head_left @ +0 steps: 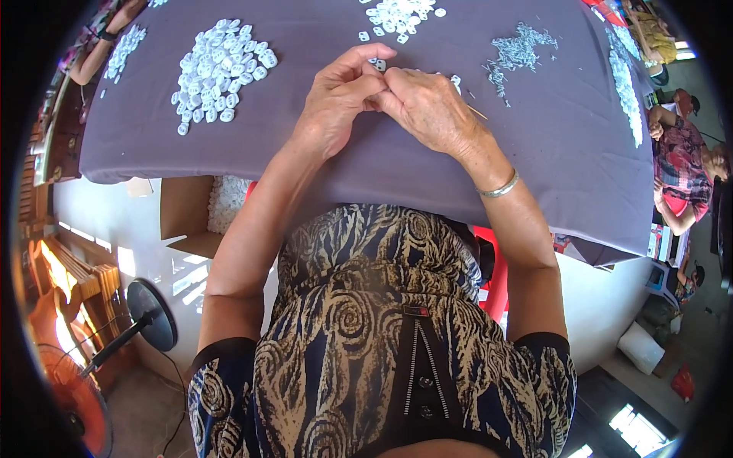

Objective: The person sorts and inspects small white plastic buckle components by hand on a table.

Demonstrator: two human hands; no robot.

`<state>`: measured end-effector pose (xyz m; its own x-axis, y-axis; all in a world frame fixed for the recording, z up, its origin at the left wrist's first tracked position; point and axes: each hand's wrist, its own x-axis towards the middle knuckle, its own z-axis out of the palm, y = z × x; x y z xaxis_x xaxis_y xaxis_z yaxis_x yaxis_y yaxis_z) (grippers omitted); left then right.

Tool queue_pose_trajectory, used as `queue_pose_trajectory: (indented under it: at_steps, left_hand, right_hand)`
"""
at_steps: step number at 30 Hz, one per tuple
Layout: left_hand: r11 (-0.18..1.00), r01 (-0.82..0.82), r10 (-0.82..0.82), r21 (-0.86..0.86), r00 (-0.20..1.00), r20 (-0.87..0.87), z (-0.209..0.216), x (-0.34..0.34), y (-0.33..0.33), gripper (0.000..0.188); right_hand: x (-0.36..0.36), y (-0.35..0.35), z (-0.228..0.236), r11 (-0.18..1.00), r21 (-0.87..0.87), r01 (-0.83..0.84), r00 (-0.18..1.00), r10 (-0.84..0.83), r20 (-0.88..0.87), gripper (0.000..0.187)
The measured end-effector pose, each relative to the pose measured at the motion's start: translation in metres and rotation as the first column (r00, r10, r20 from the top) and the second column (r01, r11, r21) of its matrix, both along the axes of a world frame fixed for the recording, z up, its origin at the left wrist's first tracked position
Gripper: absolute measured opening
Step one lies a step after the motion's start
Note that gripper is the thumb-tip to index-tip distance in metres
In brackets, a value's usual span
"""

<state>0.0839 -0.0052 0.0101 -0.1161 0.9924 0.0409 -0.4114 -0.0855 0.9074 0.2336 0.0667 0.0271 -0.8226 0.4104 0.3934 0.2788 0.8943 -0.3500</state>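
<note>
My left hand [334,99] and my right hand [434,109] meet above the cloth-covered table, their fingertips pinched together. Whatever lies between the fingers is hidden or too small to name. Just beyond the left fingertips shows a small white piece with dark holes [379,66]. Beside the right knuckles is another white piece [456,81], partly covered by the hand. A thin yellowish stick [477,112] shows by the back of my right hand; I cannot tell whether it is held or lying on the cloth.
On the grey tablecloth [565,168] lie a heap of white oval plastic pieces [221,65], smaller white pieces [401,14] and a heap of small metal bits [519,52]. An open cardboard box [183,210] stands below. Other people sit left [95,61] and right [683,164]. A fan [151,314] stands lower left.
</note>
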Motion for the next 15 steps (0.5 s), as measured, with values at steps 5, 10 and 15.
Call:
queue_pose_trajectory:
  at_steps: [5,10,15]
  left_hand:
    - [0.995,-0.096,0.093,-0.01,0.984,-0.151,0.006,0.0,-0.001,0.024]
    - [0.895,-0.382,0.441,0.23,0.687,-0.577,0.003,-0.03,0.001,0.014]
    - [0.7,-0.53,0.652,0.479,0.2,-0.731,0.003,-0.083,0.004,0.01]
  right_hand:
    - [-0.003,-0.003,0.004,0.998,0.037,0.051,0.996,-0.048,-0.078,0.025]
    - [0.011,0.018,0.013,0.973,-0.108,0.206,0.955,-0.224,-0.194,0.02]
    - [0.046,0.058,0.012,0.866,-0.34,0.367,0.831,-0.469,-0.297,0.014]
